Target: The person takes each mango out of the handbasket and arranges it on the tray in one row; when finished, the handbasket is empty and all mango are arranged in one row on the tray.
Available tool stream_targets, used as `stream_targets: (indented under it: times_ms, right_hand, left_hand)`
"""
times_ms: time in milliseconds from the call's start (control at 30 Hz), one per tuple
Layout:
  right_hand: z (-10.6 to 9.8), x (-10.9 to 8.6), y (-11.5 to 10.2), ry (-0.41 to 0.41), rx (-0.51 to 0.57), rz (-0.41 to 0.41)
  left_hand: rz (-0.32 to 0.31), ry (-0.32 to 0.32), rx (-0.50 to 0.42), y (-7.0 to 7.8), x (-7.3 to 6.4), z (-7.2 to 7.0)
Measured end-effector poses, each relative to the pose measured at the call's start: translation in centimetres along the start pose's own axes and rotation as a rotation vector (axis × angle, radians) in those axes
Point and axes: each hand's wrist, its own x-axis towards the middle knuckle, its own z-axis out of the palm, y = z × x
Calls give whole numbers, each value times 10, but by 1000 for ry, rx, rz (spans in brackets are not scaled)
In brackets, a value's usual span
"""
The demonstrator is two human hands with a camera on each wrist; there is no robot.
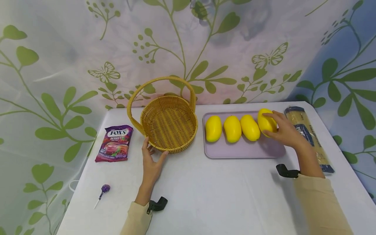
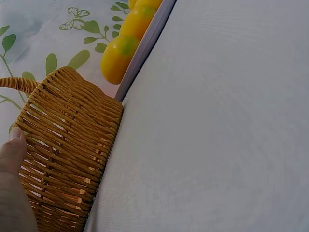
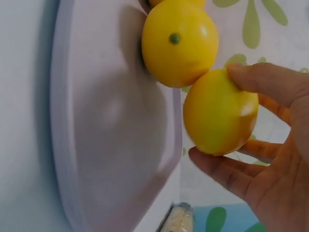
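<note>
My right hand (image 1: 284, 129) grips a yellow mango (image 1: 266, 122) at the right end of a row, thumb on one side and fingers on the other. In the right wrist view this mango (image 3: 219, 113) overlaps its neighbour (image 3: 179, 43). Three more mangoes, the middle one (image 1: 232, 129) among them, lie side by side on a lilac tray (image 1: 235, 151). My left hand (image 1: 151, 166) holds the front left of a round wicker basket (image 1: 170, 127) with a tall handle. Its thumb (image 2: 13, 145) lies against the woven side in the left wrist view. Nothing lies inside the basket.
A purple Fox's candy bag (image 1: 115, 143) lies left of the basket, with a wrapped lollipop (image 1: 105, 188) nearer the front. A long pack of pasta (image 1: 305, 133) lies right of the tray, partly behind my right wrist. A leaf-patterned curtain (image 1: 164, 42) stands behind the white table (image 1: 223, 195).
</note>
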Motion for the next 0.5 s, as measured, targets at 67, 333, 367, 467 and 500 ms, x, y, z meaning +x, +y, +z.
stream_targets:
  times_ms: [67,333,367,467,500]
  right_hand:
    - [-1,1,1,-22,3,19]
    - [2,5,1,-88,20,22]
    - [2,6,1,-92,17,21]
    - [3,6,2,-107,8,27]
    - [4,6,2,-112,5,25]
  left_hand:
    - [-3,-3,2,0,0,0]
    - [3,-5,4,2,0,0]
    - [5,-5,3,2,0,0]
    - [7,-8,-2,1,0,0]
    - [6,-7,-4,1,0,0]
